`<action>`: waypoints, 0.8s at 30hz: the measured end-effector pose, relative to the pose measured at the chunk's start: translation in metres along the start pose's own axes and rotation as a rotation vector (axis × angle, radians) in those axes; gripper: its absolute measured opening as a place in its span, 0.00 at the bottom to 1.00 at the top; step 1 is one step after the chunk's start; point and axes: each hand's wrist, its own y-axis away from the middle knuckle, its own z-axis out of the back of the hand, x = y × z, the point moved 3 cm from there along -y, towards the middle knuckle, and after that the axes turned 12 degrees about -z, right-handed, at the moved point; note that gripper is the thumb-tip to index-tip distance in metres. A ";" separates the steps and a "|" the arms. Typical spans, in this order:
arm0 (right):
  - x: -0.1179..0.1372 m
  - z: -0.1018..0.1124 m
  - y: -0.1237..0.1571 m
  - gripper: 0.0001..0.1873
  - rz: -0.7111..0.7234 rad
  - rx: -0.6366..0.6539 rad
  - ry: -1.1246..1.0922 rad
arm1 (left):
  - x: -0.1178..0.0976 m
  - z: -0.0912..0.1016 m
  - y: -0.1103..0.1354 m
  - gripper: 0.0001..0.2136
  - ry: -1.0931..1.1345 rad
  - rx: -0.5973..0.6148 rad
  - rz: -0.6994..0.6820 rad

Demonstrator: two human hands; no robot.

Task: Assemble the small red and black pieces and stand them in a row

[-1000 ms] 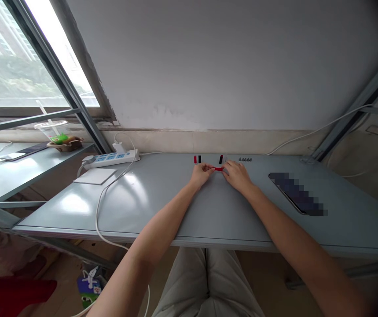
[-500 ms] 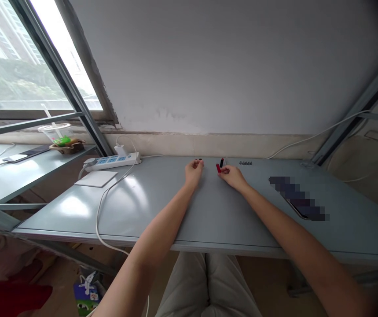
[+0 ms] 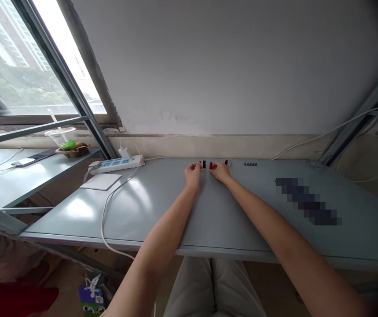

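While the 2 hands rest at the far edge of the table, what are they at?

A line of small upright cylinders. The left hand (image 3: 193,173) has its fingertips (image 3: 197,166) at a red cylinder (image 3: 200,164), and a black cylinder (image 3: 204,164) stands just beside that. The right hand (image 3: 220,171) reaches left, its fingers (image 3: 214,167) at a second red cylinder (image 3: 211,165).

Are they pinching anything?

I cannot tell. Both hands are curled with the fingers bunched, neither spread nor pressed together, and they stay a little apart with the 2 inner cylinders between them. The pieces are too small to show a grip.

What lies further right?

A small red piece (image 3: 226,162), then a short row of dark grey pegs (image 3: 250,164). Further along, a flat object (image 3: 307,201) is pixelated past telling.

And to the left?

A white power strip (image 3: 116,164) with a white charger (image 3: 124,152) plugged in, a white cable (image 3: 109,220) trailing across the grey table (image 3: 142,211), and a white square pad (image 3: 100,181). On a side shelf (image 3: 43,189) by the window stand a plastic cup with a straw (image 3: 60,137) and a phone (image 3: 23,162).
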 end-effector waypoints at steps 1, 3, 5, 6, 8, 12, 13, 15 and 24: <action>0.000 -0.002 -0.001 0.06 -0.010 -0.008 0.009 | 0.000 0.000 0.000 0.07 0.000 0.000 0.001; 0.001 -0.004 -0.001 0.07 -0.024 -0.018 0.030 | 0.001 0.000 -0.001 0.07 0.004 0.004 -0.006; 0.003 -0.005 -0.001 0.08 -0.030 -0.021 0.057 | 0.001 -0.001 -0.001 0.07 0.007 0.010 -0.014; 0.003 -0.005 -0.001 0.08 -0.032 -0.022 0.075 | 0.000 -0.001 -0.001 0.07 0.004 0.013 -0.017; 0.004 -0.006 0.000 0.09 -0.038 -0.022 0.111 | -0.001 0.000 0.000 0.07 -0.013 0.023 -0.015; 0.005 -0.007 -0.002 0.09 -0.050 -0.024 0.155 | -0.001 0.000 0.001 0.08 -0.054 0.036 -0.009; 0.005 -0.007 -0.002 0.09 -0.052 -0.023 0.160 | -0.001 0.000 0.001 0.08 -0.060 0.037 -0.009; 0.005 -0.007 -0.001 0.10 -0.041 -0.023 0.181 | -0.001 0.000 0.000 0.08 -0.063 0.038 -0.006; -0.008 0.036 0.034 0.12 0.136 -0.053 0.286 | -0.008 -0.011 0.005 0.09 -0.256 0.221 -0.281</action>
